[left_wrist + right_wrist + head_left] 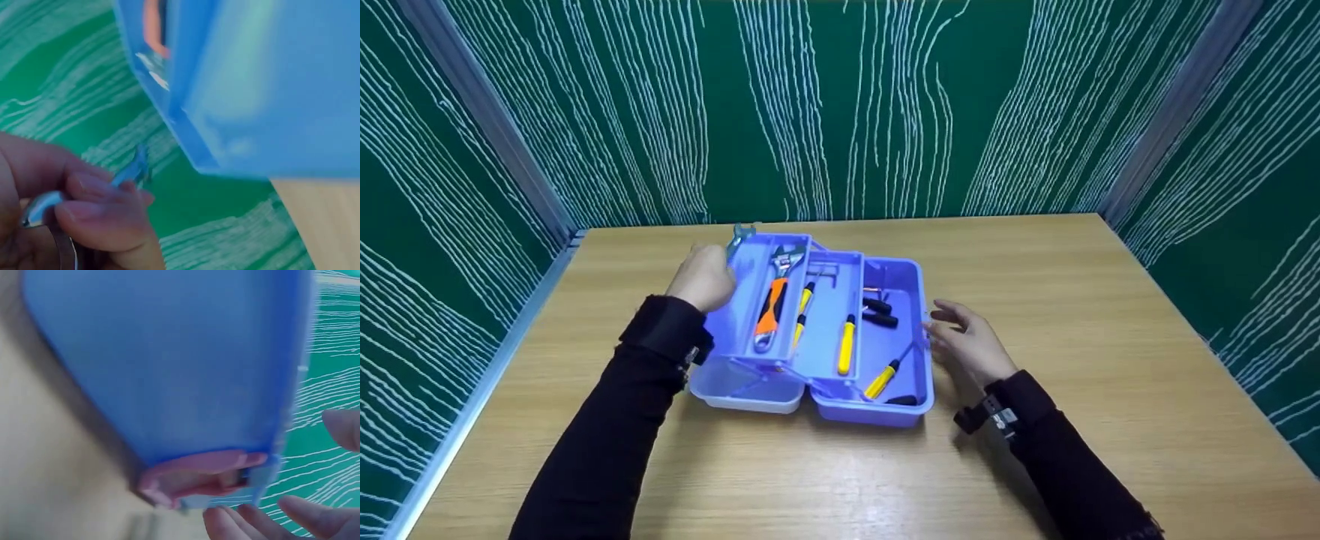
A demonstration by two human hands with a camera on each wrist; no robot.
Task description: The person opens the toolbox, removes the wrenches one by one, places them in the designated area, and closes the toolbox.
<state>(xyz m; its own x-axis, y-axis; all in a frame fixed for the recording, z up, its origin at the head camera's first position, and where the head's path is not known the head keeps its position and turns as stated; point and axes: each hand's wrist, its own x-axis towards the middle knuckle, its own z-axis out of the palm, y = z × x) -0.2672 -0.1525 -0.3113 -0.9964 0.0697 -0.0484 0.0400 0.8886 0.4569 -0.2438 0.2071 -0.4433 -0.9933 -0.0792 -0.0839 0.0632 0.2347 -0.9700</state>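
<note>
An opened purple toolbox (874, 414) with fold-out trays stands mid-table. Held in my left hand (703, 279), beside the raised upper tray, is a metal wrench (741, 235). Its jaw end sticks out past the fingers, and in the left wrist view the curved other end of the wrench (45, 208) shows by the palm. My right hand (971, 341) is at the box's right wall, fingers spread and slightly bent, gripping nothing. In the right wrist view a pink latch (194, 464) on that wall lies close to the fingertips (222, 523); whether they touch is unclear.
The upper tray holds an orange-and-black adjustable wrench (772, 307). Yellow-handled screwdrivers, one of them a screwdriver (847, 346) in the middle tray, and black-handled tools (879, 319) lie in the box. A pale lid (750, 401) is folded out left. Green patterned walls surround the wooden table (847, 487).
</note>
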